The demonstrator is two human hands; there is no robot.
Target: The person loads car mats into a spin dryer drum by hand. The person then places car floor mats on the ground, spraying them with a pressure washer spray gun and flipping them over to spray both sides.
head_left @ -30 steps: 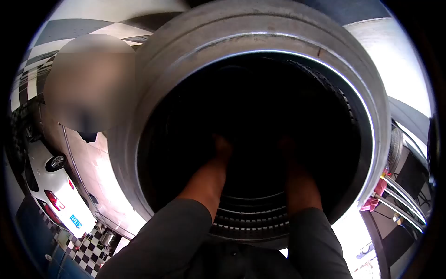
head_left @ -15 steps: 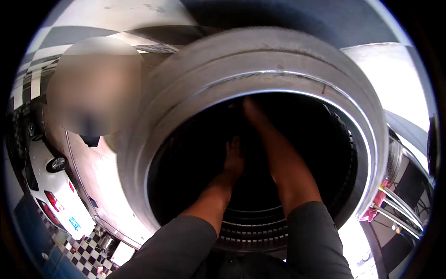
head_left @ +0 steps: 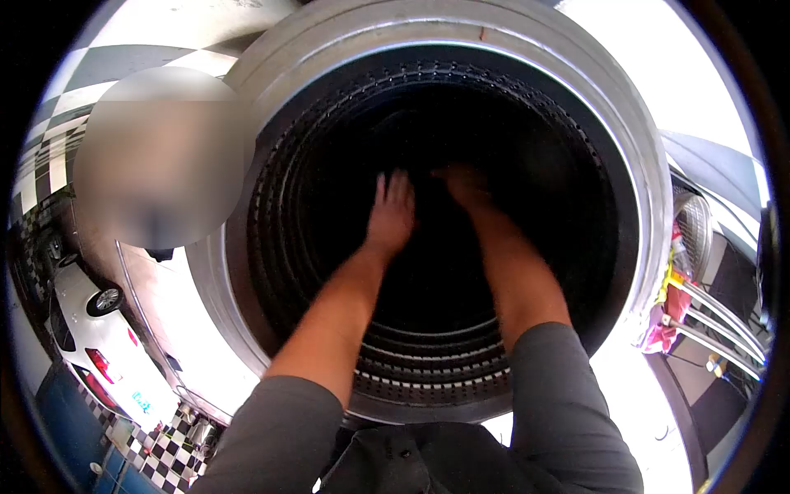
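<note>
Metal drum, dark and perforated within, encloses left hand splayed, right hand too dim to judge.

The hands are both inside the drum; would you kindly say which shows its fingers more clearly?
The left hand: its extended fingers stand out, while the right hand is dim and blurred inside the dark drum.

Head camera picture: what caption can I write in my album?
Left hand and right hand inside a dark round drum, a white car beyond.
</note>
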